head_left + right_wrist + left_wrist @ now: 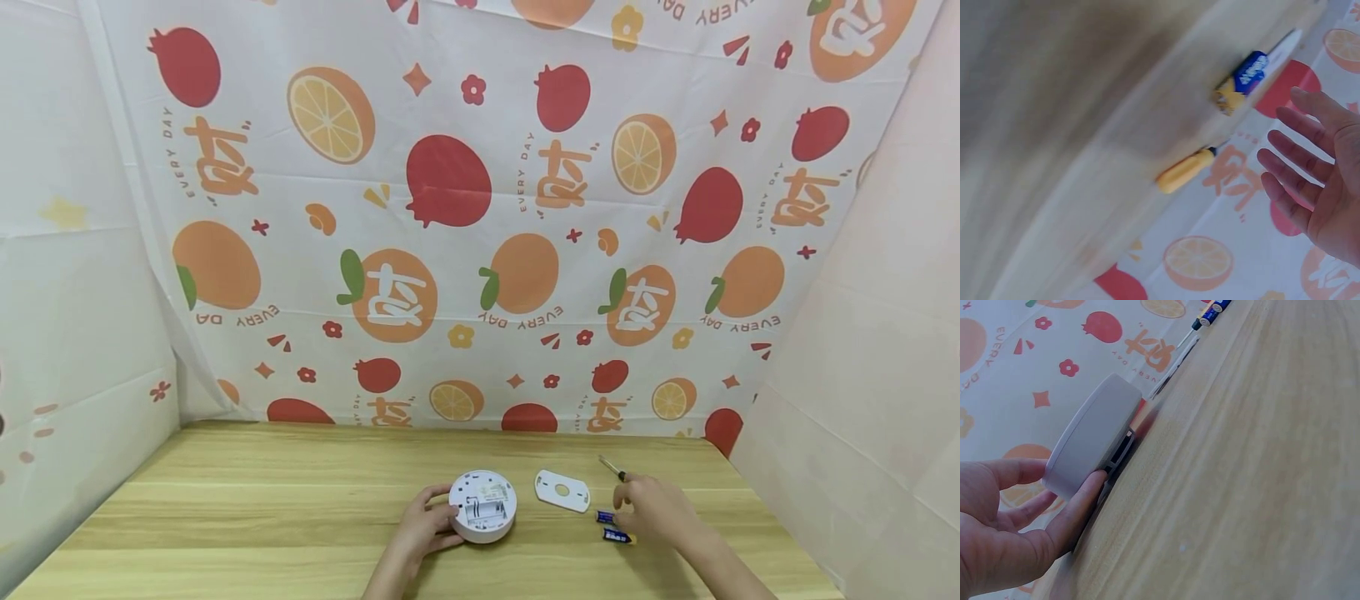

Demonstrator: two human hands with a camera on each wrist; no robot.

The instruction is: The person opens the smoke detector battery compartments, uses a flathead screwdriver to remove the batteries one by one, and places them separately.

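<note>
My left hand (pixel 422 523) holds a round white smoke detector (pixel 491 487) by its left side. Thumb and fingers grip its rim in the left wrist view, where the detector (pixel 1094 434) is seen edge-on. Its back faces up, with the battery compartment (pixel 486 512) uncovered. Over on the right, my right hand (pixel 658 504) hovers near two blue batteries (pixel 617 536) and a screwdriver (pixel 613 467). The right wrist view shows that hand (pixel 1329 169) with loosely spread fingers and nothing in them, apart from the screwdriver's yellow handle (pixel 1185 172).
A white mounting plate (pixel 548 492) with a central hole lies between the detector and the batteries. Everything rests on a wood-grain table (pixel 300 500). A fruit-printed cloth (pixel 450 242) hangs along the table's back edge, with pale cloth at both sides.
</note>
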